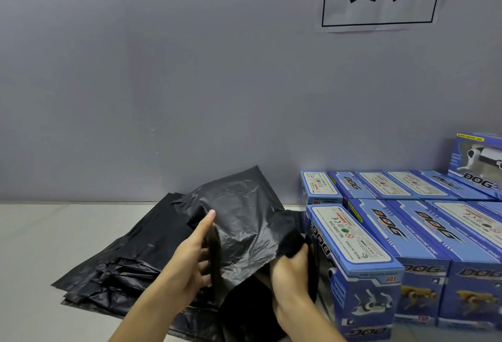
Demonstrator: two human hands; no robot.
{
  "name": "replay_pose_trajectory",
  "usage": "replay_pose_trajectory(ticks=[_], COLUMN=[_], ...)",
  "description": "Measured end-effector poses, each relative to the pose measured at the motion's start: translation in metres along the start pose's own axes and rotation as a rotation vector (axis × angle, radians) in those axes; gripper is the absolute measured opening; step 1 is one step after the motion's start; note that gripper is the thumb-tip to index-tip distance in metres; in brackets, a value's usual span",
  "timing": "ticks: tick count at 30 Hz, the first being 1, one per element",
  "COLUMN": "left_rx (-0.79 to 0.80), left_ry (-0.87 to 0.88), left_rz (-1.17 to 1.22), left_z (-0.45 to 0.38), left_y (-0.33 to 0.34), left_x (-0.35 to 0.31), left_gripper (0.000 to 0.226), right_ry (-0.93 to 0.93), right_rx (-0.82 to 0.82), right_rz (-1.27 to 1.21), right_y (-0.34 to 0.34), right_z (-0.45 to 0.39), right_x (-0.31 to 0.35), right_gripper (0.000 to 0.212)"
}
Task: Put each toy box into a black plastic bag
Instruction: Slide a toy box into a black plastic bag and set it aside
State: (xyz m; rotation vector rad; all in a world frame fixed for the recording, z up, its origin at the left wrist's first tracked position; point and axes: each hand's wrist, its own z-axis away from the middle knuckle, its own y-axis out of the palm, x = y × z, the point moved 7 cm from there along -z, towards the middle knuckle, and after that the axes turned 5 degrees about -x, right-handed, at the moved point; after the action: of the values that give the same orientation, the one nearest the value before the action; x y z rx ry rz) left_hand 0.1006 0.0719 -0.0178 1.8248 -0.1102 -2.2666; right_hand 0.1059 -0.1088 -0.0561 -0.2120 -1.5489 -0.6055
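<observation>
Bag [239, 222]: black, thin, crinkled, glossy in patches, lifted above bag pile [114, 265] on table [40, 233]. Long axis tilted, far corner pointing up toward wall, near edge toward hands. Left hand [190, 257] pinching near edge, thumb on top. Right hand [293, 273] clenched round bunched edge. Boxes [407, 233]: blue, "DOG" print, packed in rows just right.

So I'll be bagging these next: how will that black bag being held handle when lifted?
Likely floppy: the black bag creases and drapes between the left hand and right hand. Probably very light, being thin film. Its glossy sheen suggests that it may slip.
</observation>
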Motion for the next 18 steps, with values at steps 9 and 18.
replay_pose_trajectory(ticks=[9,18], left_rx=[0.12,0.121], left_ry=[-0.048,-0.027], left_rz=[0.011,0.008], left_z=[0.001,0.003], left_y=[0.008,0.01], left_x=[0.007,0.005], left_gripper=[0.051,0.055], right_ry=[0.04,0.174], right_rx=[0.104,0.298], right_rz=[-0.206,-0.189], right_y=[0.01,0.015], right_z=[0.016,0.022], right_x=[0.003,0.008], right_gripper=[0.041,0.032])
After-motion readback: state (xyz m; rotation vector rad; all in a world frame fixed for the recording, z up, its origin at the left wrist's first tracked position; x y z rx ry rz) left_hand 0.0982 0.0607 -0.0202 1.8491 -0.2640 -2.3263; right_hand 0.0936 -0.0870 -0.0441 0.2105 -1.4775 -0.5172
